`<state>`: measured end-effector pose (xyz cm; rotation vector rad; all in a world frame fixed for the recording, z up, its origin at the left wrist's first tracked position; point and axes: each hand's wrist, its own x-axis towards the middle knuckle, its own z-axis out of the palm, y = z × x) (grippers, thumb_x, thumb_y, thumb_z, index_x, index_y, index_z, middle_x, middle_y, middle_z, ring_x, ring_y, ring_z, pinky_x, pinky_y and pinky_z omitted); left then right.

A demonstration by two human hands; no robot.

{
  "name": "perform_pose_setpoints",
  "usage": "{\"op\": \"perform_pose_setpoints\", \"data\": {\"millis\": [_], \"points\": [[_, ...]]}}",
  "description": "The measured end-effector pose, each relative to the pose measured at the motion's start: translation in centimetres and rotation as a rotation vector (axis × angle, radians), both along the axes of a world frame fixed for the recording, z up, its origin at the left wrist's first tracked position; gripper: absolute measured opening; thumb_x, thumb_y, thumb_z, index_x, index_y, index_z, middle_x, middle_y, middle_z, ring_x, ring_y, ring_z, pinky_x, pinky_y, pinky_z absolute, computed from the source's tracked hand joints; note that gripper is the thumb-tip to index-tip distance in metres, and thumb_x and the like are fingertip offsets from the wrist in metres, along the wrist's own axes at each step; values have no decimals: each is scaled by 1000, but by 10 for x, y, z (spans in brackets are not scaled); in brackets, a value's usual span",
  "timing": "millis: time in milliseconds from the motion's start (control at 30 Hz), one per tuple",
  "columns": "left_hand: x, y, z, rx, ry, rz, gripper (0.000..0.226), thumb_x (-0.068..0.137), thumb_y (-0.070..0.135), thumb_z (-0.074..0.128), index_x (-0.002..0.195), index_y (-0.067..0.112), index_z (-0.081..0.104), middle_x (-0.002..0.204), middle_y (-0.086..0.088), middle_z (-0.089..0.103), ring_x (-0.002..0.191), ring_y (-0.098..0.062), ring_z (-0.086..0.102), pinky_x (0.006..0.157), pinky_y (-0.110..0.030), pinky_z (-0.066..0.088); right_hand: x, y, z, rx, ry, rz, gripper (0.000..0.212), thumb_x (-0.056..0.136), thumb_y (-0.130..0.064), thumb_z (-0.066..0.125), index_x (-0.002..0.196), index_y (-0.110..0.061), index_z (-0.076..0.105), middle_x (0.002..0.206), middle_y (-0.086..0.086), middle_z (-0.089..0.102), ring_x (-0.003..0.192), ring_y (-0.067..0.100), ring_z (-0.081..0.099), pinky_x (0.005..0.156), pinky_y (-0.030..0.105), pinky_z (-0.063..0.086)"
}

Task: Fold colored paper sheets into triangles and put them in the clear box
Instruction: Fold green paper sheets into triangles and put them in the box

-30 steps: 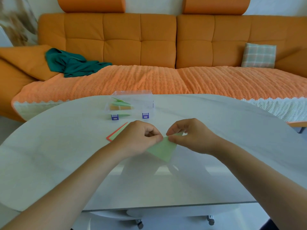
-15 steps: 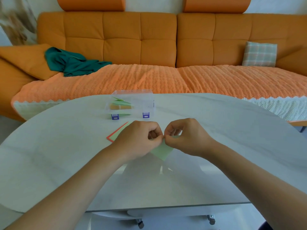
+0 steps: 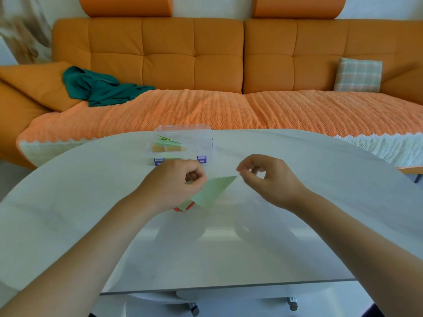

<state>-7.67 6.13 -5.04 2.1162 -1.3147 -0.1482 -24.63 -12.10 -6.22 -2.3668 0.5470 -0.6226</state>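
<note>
Step in hand: I judge that the fold is made and the green triangle (image 3: 211, 191) goes to the clear box (image 3: 203, 136) next.
Doing it well: I would run a fingertip along the fold so it lies flat, then carry the triangle by one corner towards 12 o'clock and drop it in over the near wall, on top of the folded pieces already inside.
Left hand (image 3: 174, 181): clenched round the triangle's corner at its 9 o'clock side, thumb on top, the rest of the paper sticking out free above the table (image 3: 297, 225).
Right hand (image 3: 267, 179): at 3 o'clock of the triangle, fingers loosely curled and holding nothing I can see. Its fingertips (image 3: 240, 172) sit just beside the paper's far tip; whether they touch it I cannot tell.
Unfolded sheets (image 3: 184, 208): a red edge peeks out at 6 o'clock under my left hand.
Risk: the thin paper may spring open if I grip it too loosely.
</note>
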Motion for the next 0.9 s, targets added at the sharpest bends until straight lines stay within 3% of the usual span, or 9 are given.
{"op": "perform_pose_setpoints", "data": {"millis": [67, 200, 367, 500, 633, 800, 900], "points": [[-5, -3, -2, -18, -6, -29, 11, 86, 28, 67, 76, 32, 68, 79, 19, 69, 77, -1, 64, 74, -36, 55, 5, 10, 1, -15, -11, 95, 12, 90, -30, 68, 102, -30, 72, 96, -18, 70, 88, 1, 63, 79, 11, 46], [-9, -7, -2, -6, -63, -17, 7, 87, 33, 64, 81, 35, 68, 82, 22, 69, 82, 1, 64, 74, -31, 54, 12, 19, -6, -18, 37, 114, 8, 91, -29, 70, 84, -30, 74, 81, -17, 71, 82, 1, 63, 77, 18, 48], [-18, -11, -2, 20, -155, -33, 10, 89, 40, 65, 82, 38, 71, 80, 20, 69, 74, 1, 61, 60, -22, 41, 15, 21, -6, -51, 44, 141, 9, 91, -31, 70, 84, -30, 76, 81, -16, 72, 82, 4, 65, 80, 27, 53], [-21, -10, 0, 6, -114, -30, 10, 84, 38, 69, 77, 32, 74, 78, 16, 71, 62, 8, 58, 55, -19, 39, 16, 22, -3, -42, 31, 168, 10, 90, -27, 71, 82, -31, 75, 81, -16, 72, 81, 4, 65, 77, 19, 50], [-16, -9, 2, 8, -33, -28, 9, 79, 38, 68, 72, 33, 72, 74, 18, 71, 59, -8, 66, 56, -28, 53, 15, 15, 1, 41, 17, 140, 13, 89, -22, 72, 80, -31, 76, 79, -16, 73, 80, 3, 64, 72, 10, 44], [-2, -3, 2, -23, 4, -15, 10, 75, 27, 71, 64, 27, 71, 69, 17, 70, 69, -4, 66, 69, -34, 57, 16, 9, 4, 25, -3, 86, 17, 89, -21, 72, 77, -33, 75, 77, -17, 72, 77, 1, 62, 69, 11, 44], [11, 2, 4, 22, -3, 20, 13, 77, 23, 71, 64, 23, 71, 70, 11, 71, 72, -10, 68, 72, -38, 57, 13, 0, 6, 24, 0, 26, 16, 89, -21, 72, 78, -32, 75, 71, -19, 69, 71, -3, 59, 65, 11, 42]]}}
